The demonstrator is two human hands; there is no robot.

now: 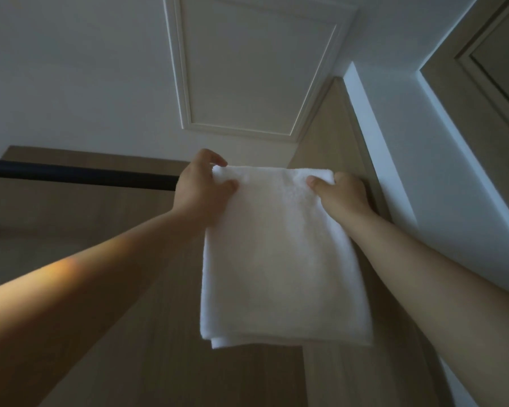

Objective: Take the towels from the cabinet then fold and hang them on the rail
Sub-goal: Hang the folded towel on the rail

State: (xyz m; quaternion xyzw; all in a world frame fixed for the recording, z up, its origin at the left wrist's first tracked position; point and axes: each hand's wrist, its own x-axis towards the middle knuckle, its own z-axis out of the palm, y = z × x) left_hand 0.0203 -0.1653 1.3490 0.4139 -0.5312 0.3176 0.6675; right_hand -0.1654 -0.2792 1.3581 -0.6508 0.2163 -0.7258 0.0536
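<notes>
I see my left hand [202, 186] pinching the upper left corner of the white towel [282, 259], thumb in front and fingers curled over the top edge, while my right hand [343, 192] grips the upper right corner the same way. The folded towel hangs down flat between my two raised forearms, its top edge level with the dark rail [80, 174]. The rail runs leftward from behind my left hand, across a wood-toned wall panel [80, 227] under the white ceiling hatch [256, 63].

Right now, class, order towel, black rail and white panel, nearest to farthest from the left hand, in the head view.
1. towel: gripped by the left hand.
2. black rail: runs off to its left.
3. white panel: above, farthest.
</notes>
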